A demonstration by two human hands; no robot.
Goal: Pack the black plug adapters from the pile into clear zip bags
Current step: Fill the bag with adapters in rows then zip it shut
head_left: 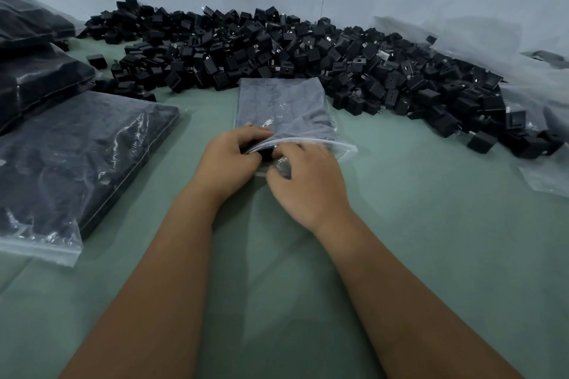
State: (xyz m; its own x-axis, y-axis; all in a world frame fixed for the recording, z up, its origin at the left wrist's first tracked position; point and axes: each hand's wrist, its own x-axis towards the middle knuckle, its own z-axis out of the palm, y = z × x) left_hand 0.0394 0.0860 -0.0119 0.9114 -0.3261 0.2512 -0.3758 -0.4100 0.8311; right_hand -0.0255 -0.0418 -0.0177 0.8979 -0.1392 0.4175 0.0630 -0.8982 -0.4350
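Plug adapters [277,52] lie piled just beyond the zip bag [278,108] on the green surface [400,209], while left hand [231,160] and right hand [308,184] pinch its open mouth.

Two forearms are showing from the lower frame edge up to the hands, both bare along their whole visible length: no sleeves, cuffs or gloves are appearing. The left hand [229,160] and right hand [308,184] are wearing no rings, and both wrists are showing no watch or band. Fingernails are reading as short and unpainted where visible.
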